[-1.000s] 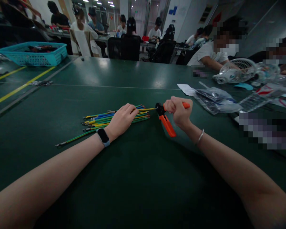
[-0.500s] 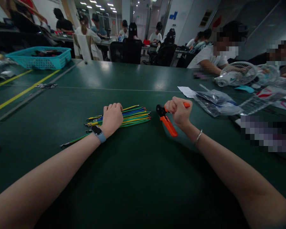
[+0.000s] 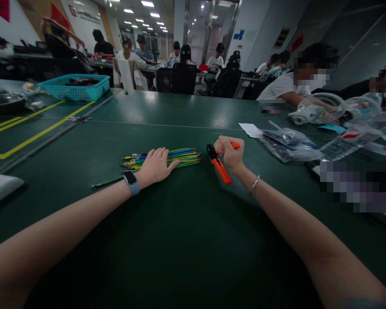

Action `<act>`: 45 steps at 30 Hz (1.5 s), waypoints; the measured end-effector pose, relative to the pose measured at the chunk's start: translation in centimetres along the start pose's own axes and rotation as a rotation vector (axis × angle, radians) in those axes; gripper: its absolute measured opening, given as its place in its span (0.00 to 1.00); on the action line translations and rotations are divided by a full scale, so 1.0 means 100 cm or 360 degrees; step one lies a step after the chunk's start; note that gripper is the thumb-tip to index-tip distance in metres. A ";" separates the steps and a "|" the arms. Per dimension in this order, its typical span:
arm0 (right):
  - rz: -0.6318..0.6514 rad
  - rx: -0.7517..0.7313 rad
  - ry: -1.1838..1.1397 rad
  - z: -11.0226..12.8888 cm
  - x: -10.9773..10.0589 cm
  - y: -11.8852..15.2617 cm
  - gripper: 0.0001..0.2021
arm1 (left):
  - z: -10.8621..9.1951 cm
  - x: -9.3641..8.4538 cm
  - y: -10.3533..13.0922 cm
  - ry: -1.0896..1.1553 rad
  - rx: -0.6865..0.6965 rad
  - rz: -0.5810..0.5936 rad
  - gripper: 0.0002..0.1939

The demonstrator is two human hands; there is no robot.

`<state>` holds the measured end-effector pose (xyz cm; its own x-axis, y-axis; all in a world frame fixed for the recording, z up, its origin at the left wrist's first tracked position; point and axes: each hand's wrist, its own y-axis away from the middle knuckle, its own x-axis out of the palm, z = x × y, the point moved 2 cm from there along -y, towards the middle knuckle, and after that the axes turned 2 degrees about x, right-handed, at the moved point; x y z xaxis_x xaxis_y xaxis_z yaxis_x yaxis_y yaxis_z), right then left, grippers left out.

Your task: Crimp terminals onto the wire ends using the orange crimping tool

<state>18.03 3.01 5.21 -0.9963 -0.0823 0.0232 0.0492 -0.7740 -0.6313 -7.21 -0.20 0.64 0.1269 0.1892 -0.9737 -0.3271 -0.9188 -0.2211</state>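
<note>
Several cut wires (image 3: 188, 159) in yellow, green and blue, some with metal terminals at their left ends, lie side by side on the green table. My left hand (image 3: 155, 165) rests flat across the middle of them, fingers stretched and thumb out to the side. One green wire (image 3: 107, 183) sticks out to the lower left, partly under the wrist with the watch. Just right of the bundle, my right hand (image 3: 232, 152) is closed around one orange handle of a crimping tool (image 3: 221, 170). Its black head points left, and the other handle hangs apart below the fist.
At the back left stands a turquoise basket (image 3: 79, 91) with dark items inside. A white object (image 3: 1, 189) sits at the left edge. To the right lie a paper (image 3: 251, 129), plastic bags (image 3: 291, 146) and a white fan (image 3: 324, 105), with people seated beyond.
My left hand has gone from curled fingers to lying flat with the thumb spread on the wires. The right hand keeps its hold on the crimping tool. The view has shifted slightly.
</note>
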 end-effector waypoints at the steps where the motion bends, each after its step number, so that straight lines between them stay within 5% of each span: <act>1: -0.0005 0.0004 0.0005 0.000 0.000 -0.001 0.28 | -0.002 0.000 0.006 0.0006 -0.0003 0.0016 0.42; 7: 0.0006 -0.0020 0.0014 0.000 -0.002 -0.002 0.27 | -0.007 0.004 0.016 0.0014 -0.0057 0.0080 0.47; 27: -0.0048 -0.0040 -0.0026 0.006 0.002 -0.002 0.29 | 0.037 0.010 -0.053 -0.0037 -0.0064 0.0120 0.51; 45: -0.0035 -0.0068 -0.0008 0.006 0.002 0.000 0.28 | 0.034 0.014 -0.061 0.0003 -0.0172 0.0340 0.52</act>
<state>17.92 2.62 5.62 -0.9968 -0.0690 0.0411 0.0244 -0.7481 -0.6632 -8.21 6.83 0.41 0.0671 -0.0139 -0.9976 -0.2446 -0.9696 -0.0029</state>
